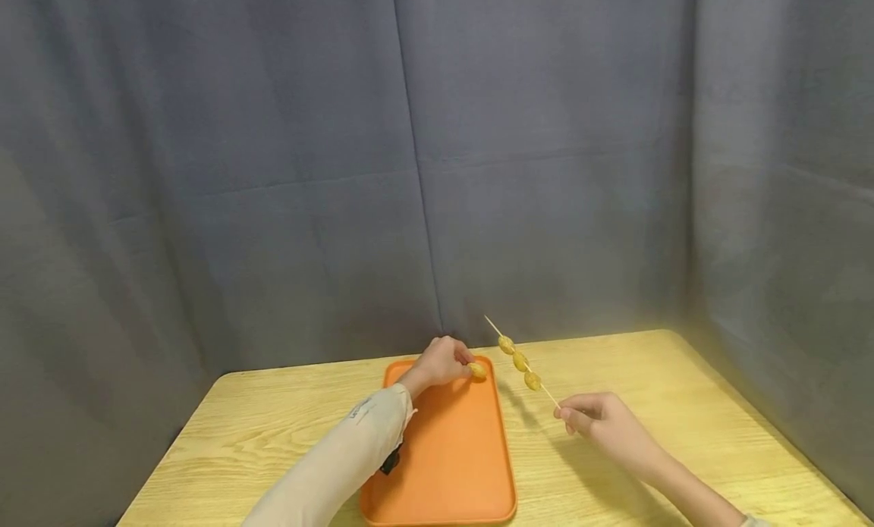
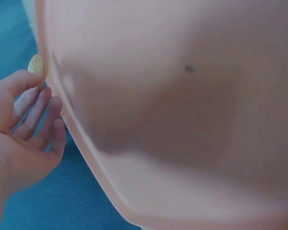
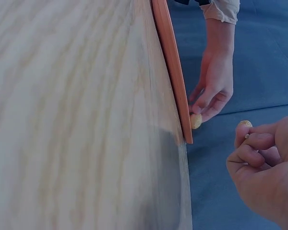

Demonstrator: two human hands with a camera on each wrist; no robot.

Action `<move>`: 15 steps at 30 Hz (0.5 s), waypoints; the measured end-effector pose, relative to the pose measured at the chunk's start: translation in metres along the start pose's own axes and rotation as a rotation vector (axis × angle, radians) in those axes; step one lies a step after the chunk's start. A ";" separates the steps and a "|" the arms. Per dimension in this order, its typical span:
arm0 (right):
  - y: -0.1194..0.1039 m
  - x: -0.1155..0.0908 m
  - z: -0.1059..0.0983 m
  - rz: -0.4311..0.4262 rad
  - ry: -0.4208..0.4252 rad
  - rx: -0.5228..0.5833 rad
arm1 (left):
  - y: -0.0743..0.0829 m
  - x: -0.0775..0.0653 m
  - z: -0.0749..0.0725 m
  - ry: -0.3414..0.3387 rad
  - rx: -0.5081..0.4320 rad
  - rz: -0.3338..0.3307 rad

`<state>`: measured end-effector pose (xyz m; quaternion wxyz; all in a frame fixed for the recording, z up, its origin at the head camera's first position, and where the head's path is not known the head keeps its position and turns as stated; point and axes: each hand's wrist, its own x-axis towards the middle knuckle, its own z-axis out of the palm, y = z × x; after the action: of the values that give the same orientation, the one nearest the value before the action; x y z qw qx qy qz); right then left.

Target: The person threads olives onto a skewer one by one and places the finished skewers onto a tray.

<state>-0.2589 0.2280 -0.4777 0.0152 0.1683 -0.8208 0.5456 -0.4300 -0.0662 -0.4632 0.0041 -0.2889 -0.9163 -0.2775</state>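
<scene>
In the head view my left hand [image 1: 440,362] reaches over the far end of an orange tray [image 1: 451,459]. Its thumb and fingertips pinch a yellow, wrinkled oval piece [image 1: 478,370], which also shows between thumb and fingers in the left wrist view [image 2: 37,63]. To the right of the tray, my right hand [image 1: 608,425] grips the lower end of a thin wooden skewer [image 1: 548,393] above the table. Three similar yellow pieces [image 1: 521,361] are threaded on it, and its bare tip slants up and leftward. From the right wrist view, the curled right fingers [image 3: 249,154] mostly hide the skewer.
The tray lies lengthwise on a light wood-grain table [image 1: 614,360] and has a low raised rim. Grey cloth [image 1: 546,170] hangs behind the table and along both sides. A dark object [image 1: 391,460] shows beneath the left sleeve, over the tray's left edge.
</scene>
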 end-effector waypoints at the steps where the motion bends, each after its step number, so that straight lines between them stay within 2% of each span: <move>1: 0.000 0.001 0.000 -0.003 0.001 -0.004 | 0.002 0.000 -0.001 0.011 -0.018 0.003; 6: 0.000 0.001 -0.002 -0.007 -0.010 -0.004 | 0.011 -0.008 -0.004 0.072 -0.165 0.005; 11: 0.001 0.002 -0.004 0.015 -0.013 0.010 | 0.021 -0.024 -0.010 0.103 -0.337 -0.049; 15: -0.003 0.003 -0.008 0.022 -0.007 0.034 | 0.027 -0.037 -0.017 0.100 -0.482 -0.096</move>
<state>-0.2624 0.2329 -0.4710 0.0036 0.1611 -0.8134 0.5589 -0.3876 -0.0757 -0.4411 -0.0329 -0.2233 -0.8349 -0.5020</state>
